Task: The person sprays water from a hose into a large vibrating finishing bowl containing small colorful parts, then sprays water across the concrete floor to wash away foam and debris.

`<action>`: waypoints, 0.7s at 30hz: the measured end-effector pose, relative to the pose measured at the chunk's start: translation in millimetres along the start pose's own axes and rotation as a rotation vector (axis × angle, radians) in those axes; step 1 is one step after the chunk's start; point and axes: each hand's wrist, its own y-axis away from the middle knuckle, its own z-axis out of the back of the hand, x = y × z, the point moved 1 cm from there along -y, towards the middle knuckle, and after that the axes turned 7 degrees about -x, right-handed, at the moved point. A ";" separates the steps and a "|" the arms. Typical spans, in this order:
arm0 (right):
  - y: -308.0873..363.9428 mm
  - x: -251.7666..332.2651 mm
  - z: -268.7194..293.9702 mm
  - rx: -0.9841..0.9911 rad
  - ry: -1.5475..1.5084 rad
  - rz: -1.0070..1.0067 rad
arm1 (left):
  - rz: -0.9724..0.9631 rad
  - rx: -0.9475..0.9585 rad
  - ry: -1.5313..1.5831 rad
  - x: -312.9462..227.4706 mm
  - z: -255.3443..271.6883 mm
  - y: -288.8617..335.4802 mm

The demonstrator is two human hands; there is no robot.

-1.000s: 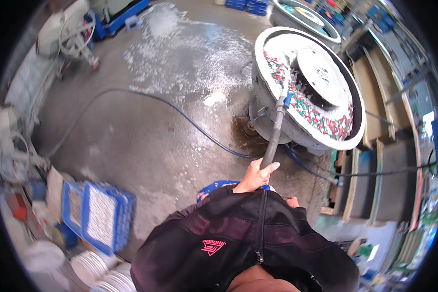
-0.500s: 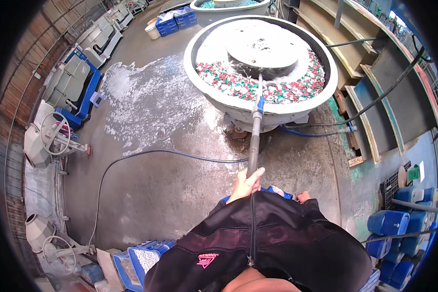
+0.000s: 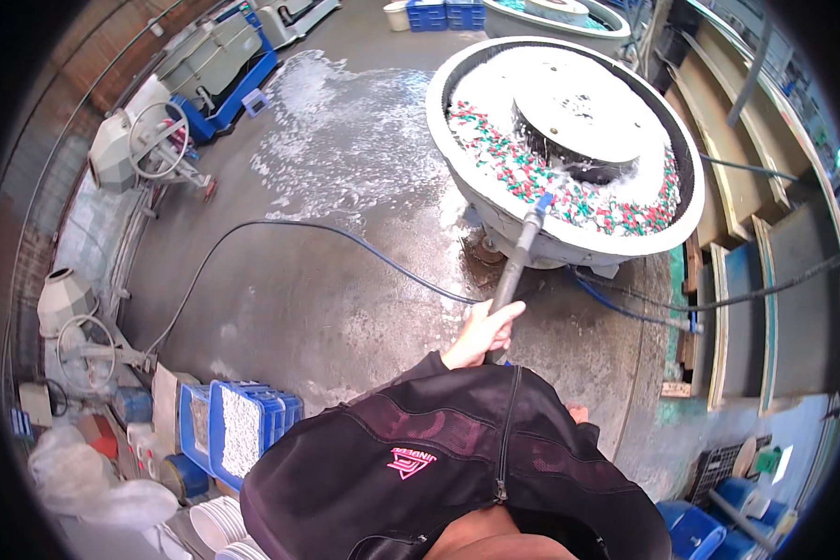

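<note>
My left hand (image 3: pixel 481 334) is closed around a long grey spray pipe (image 3: pixel 518 259) with a blue fitting (image 3: pixel 543 203) near its far end. The pipe tilts up and away to the front edge of a round, cream-coloured tub (image 3: pixel 457 173). Inside the tub lie many small red, green and white pieces (image 3: pixel 509 161) around a raised white centre disc (image 3: pixel 579 103). Water splashes and white foam show beside the disc. My right hand (image 3: pixel 579 413) is low by my side, mostly hidden behind my dark jacket, and its fingers cannot be made out.
A dark hose (image 3: pixel 327 226) curves across the wet floor, with foam (image 3: pixel 345 131) spread beyond it. Wooden-edged troughs (image 3: pixel 742 308) stand at right. Blue crates (image 3: pixel 252 425) with white pieces sit near left, below mixers with handwheels (image 3: pixel 86 347). Blue drums (image 3: pixel 691 530) stand near right.
The view has swung to the left, so the tub sits farther right. The pipe now slants rightward instead of pointing nearly straight ahead. My left hand keeps its grip.
</note>
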 end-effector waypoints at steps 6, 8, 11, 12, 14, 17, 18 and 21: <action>7.0 29.7 15.9 0.041 -0.055 -0.178 | -0.233 -0.046 0.019 -34.7 18.8 -6.8; 17.9 76.5 19.0 0.021 -0.024 -0.201 | -0.285 -0.043 0.113 -43.9 20.5 -10.7; 17.2 84.4 9.9 0.014 -0.101 -0.276 | -0.280 -0.082 0.087 -55.5 20.4 -11.6; 6.0 71.5 1.2 0.036 -0.196 -0.297 | -0.276 -0.112 0.078 -56.8 22.1 -7.9; 4.8 66.7 -2.3 0.033 -0.275 -0.340 | -0.279 -0.128 0.048 -50.9 27.7 -13.3; 1.0 27.3 -6.8 0.024 -0.273 -0.345 | -0.190 -0.147 0.082 -43.3 28.4 -19.0; -0.2 10.3 -6.6 0.021 -0.250 -0.338 | -0.214 -0.156 0.093 -44.5 26.9 -21.7; 7.7 -33.5 6.4 0.026 -0.143 -0.227 | -0.249 -0.215 0.162 -59.5 25.3 -26.4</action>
